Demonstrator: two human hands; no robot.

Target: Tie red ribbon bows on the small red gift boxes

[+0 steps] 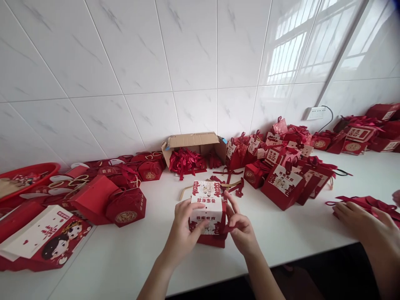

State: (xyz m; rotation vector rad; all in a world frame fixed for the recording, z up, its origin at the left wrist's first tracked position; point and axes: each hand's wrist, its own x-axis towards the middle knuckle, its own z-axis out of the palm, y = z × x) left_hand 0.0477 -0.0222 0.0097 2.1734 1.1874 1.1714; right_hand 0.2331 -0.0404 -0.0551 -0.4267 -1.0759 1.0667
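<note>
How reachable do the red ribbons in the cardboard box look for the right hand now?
Probably yes: the cardboard box opens toward the camera, red ribbons showing. The gift box lies partly between but looks low enough to reach past. The right hand seems busy pinching a red piece, though.

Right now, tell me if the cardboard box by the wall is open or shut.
Open: the cardboard box shows red ribbons through its front.

Bright, cool daylight, mostly even. Window reflection (287, 58) glares off glossy wall tiles (193, 46), upper right. Soft, faint shadows on the white table (125, 258). Lettering on the center box (211, 207) fairly crisp. Wide-angle stretch toward the sides, tile seams splaying; top-right corner darkened, bluish.
</note>
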